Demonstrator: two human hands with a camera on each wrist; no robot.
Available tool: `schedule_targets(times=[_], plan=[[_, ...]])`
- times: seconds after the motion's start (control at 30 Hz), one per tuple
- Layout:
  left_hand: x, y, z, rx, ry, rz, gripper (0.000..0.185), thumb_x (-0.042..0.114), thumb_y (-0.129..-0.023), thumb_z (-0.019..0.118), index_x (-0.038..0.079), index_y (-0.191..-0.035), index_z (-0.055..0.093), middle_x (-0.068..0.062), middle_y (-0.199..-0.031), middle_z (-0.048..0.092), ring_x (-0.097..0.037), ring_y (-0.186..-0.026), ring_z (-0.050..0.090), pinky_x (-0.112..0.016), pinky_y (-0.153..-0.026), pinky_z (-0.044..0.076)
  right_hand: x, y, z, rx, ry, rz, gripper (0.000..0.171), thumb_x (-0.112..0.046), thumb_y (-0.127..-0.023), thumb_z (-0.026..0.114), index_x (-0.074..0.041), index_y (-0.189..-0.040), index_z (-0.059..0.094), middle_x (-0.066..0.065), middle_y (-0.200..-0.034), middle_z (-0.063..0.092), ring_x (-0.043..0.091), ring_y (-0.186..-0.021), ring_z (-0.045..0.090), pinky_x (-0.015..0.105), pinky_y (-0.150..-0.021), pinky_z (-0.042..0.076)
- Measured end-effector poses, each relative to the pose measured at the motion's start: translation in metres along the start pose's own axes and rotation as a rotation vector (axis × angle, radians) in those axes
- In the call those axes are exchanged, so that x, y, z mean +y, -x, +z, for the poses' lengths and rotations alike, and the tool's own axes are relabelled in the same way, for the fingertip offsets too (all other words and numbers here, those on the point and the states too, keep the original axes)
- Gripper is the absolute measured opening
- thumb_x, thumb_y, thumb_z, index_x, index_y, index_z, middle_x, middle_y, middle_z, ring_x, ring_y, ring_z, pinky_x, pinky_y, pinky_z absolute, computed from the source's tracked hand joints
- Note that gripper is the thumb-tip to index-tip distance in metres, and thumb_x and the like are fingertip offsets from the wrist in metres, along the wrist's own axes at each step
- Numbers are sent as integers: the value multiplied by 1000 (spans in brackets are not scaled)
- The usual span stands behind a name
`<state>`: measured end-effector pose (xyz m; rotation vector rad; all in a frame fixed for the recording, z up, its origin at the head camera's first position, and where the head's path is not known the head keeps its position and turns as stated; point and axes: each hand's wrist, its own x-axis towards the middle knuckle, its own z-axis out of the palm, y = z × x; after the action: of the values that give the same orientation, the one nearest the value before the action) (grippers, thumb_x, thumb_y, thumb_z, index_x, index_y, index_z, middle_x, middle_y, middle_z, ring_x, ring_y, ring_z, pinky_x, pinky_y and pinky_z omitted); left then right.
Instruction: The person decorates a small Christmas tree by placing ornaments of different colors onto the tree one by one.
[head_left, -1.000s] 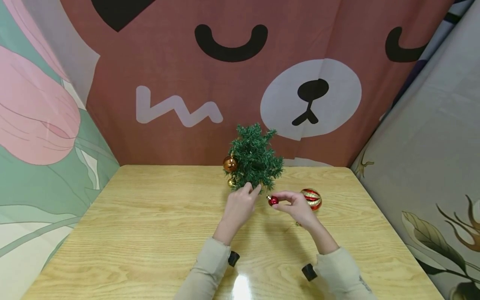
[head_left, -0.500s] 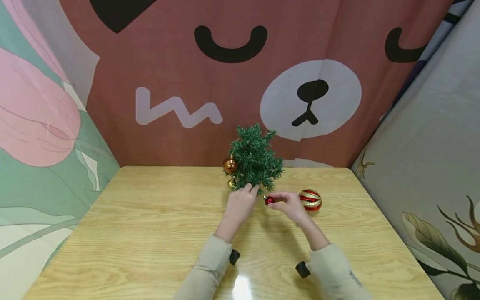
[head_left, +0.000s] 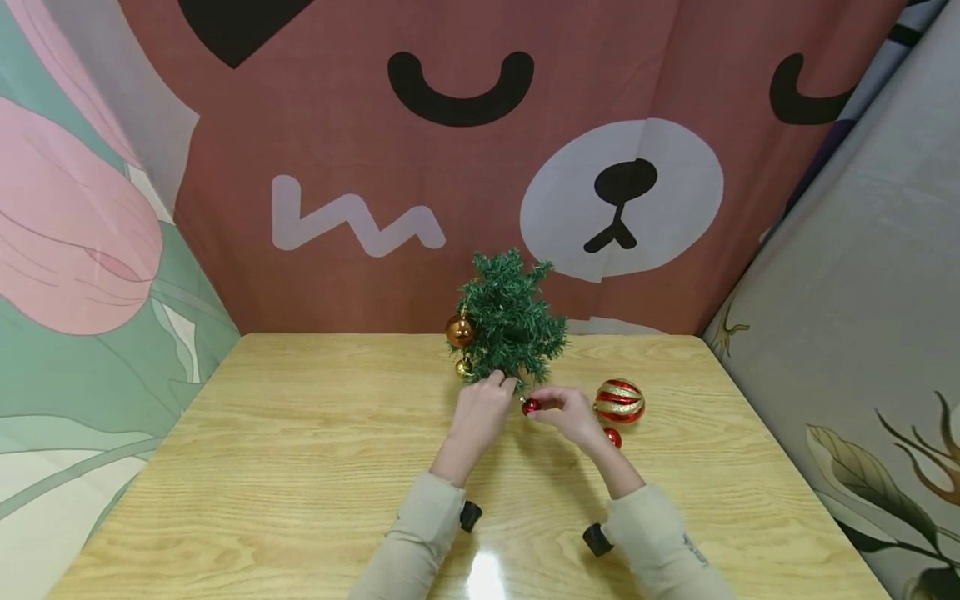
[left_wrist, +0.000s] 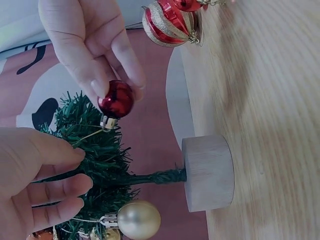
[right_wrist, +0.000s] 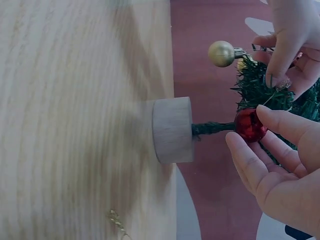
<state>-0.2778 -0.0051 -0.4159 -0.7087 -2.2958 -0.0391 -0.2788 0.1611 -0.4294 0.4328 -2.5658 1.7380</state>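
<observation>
On the pale wooden bench [head_left: 300,467], the left hand [head_left: 480,412] pinches a lower branch of the small green artificial tree [head_left: 510,321], while beside that grip the right hand [head_left: 573,414] pinches a small shiny red bauble [head_left: 530,406].

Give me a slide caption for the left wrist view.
Right hand pinches small red bauble beside green tabletop tree held by left hand.

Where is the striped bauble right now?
Head view: the striped bauble lies on the table, right of the tree, just beyond the right hand.
</observation>
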Motion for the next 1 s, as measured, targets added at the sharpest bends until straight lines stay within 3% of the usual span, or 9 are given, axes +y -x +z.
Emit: schedule_targets(times=[0.4,0.7,1.0], plan=[[1,1,1,37,51,-23,14,9,-75,68,9,-89,70,-4,-79,61,-10,-44,49,-21,-36,39,12,0,8,-38,22,1,26,4,-75,67,13,-98,60,21,-91,61,31,-81,59,29,-65,50],[3,1,1,21,206,-150,14,13,-76,69,6,-88,67,-5,-78,61,-15,-50,56,-26,-41,45,14,-2,14,-49,39,14,25,2,-75,69,11,-96,60,17,-89,62,28,-81,58,30,-67,50],[5,-1,1,50,194,-218,11,13,-73,71,7,-79,63,-3,-68,56,-16,-44,52,-26,-36,40,11,-6,18,-28,31,2,23,3,-73,69,11,-93,61,18,-87,62,29,-79,58,30,-64,50]])
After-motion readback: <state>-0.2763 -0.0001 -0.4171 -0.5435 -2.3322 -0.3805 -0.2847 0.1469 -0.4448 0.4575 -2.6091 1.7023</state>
